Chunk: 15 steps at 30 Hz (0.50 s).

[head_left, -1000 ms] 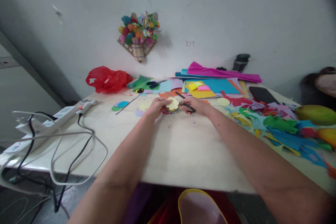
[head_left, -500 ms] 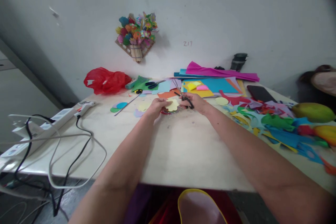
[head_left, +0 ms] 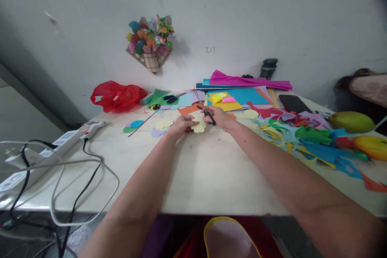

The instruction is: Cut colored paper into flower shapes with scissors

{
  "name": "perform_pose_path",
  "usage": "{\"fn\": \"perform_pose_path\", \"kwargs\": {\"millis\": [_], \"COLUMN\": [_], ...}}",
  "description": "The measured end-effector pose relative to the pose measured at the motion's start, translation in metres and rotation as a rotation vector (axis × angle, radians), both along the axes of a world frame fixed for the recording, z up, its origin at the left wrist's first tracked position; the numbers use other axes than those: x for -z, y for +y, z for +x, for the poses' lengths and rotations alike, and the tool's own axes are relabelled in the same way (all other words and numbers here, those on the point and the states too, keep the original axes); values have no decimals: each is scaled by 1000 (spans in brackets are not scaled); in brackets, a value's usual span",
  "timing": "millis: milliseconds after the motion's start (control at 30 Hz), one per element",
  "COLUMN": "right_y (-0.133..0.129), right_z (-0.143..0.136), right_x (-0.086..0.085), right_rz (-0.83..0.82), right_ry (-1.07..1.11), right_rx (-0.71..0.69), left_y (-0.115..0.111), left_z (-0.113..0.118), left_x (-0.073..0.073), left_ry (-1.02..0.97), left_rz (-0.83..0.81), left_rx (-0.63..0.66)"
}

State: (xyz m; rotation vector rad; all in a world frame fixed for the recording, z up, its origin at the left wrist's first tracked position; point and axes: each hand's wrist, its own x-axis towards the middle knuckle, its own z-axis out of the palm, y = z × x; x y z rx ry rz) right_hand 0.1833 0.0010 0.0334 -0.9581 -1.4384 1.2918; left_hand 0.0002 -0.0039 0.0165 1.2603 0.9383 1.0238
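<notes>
Between the fingers of my left hand (head_left: 182,124) is a pale yellow paper flower (head_left: 199,125) with a scalloped edge. My right hand (head_left: 220,117) grips black-handled scissors (head_left: 209,117), their blades pointing up and away from me, right beside the flower. Behind my left hand lies another pale yellow paper shape (head_left: 165,123) on top of a lilac paper piece (head_left: 157,132). Something red, partly hidden, shows under the held flower. A pale yellow paper circle (head_left: 250,114) rests to the right of my right hand.
Coloured paper sheets (head_left: 242,97) and a second pair of scissors (head_left: 172,98) lie at the back. Paper scraps (head_left: 317,137), a phone (head_left: 294,103) and a mango-like fruit (head_left: 351,122) are on the right. A power strip (head_left: 65,141) with cables and a red plastic bag (head_left: 117,96) are on the left.
The flower has turned a little in my left hand and hangs slightly lower. The scissors have tilted slightly and stay in my right hand. The whole view has shifted a little.
</notes>
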Motion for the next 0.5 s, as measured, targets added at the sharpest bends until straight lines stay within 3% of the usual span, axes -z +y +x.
{"fn": "perform_pose_path", "kwargs": {"millis": [167, 300, 500], "right_y": [-1, -3, -5], "right_z": [-3, -6, -3], "right_x": [-2, -2, -3], "right_rz": [-5, -11, -72], "right_ry": [22, 28, -22], "right_rx": [77, 60, 58], "left_y": [3, 4, 4], "left_z": [1, 4, 3], "left_x": [3, 4, 6], "left_ry": [-31, -142, -208], "left_rz": [6, 48, 38], "left_rx": [-21, -96, -99]}}
